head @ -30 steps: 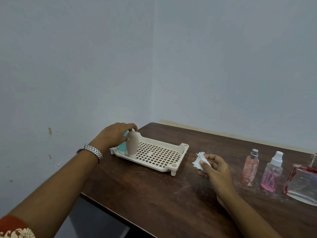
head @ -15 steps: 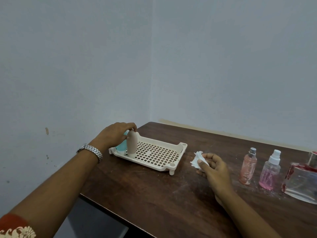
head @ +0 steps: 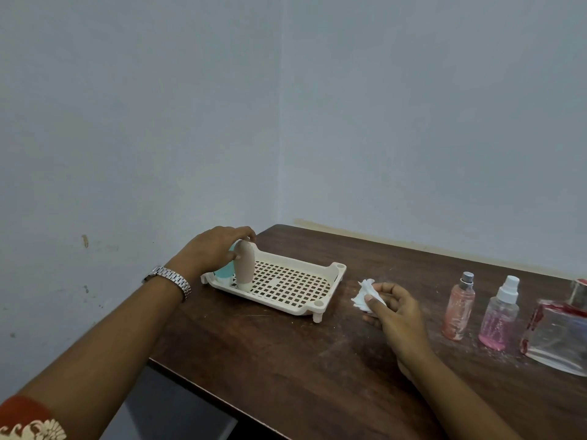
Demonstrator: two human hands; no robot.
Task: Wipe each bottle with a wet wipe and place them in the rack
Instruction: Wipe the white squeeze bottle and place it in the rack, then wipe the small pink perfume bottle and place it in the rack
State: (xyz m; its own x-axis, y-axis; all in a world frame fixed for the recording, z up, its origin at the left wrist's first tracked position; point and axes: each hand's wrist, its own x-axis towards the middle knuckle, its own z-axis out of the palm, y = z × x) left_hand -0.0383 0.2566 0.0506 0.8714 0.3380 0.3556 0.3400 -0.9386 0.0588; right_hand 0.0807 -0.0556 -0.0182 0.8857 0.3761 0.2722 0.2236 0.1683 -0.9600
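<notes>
A cream plastic rack [head: 286, 282] with a grid floor sits on the dark wooden table [head: 286, 360]. A beige bottle [head: 244, 265] stands upright, cap down, at the rack's left end. My left hand [head: 212, 249] pinches its top with thumb and fingers. A teal bottle [head: 224, 272] stands behind it, mostly hidden by my hand. To the right of the rack, my right hand [head: 394, 312] holds a crumpled white wet wipe [head: 365, 295]. Further right stand an orange-pink spray bottle [head: 459, 308], a pink spray bottle [head: 500, 315] and a large clear bottle [head: 559, 335] with red trim.
The table fits into a corner of two pale grey walls [head: 413, 122]. Its front edge runs diagonally from the left wall toward the bottom right. I wear a metal watch [head: 170, 279] on my left wrist.
Nothing has moved apart from a slight shift of the camera. My left hand stays on the beige bottle and my right hand keeps the wipe.
</notes>
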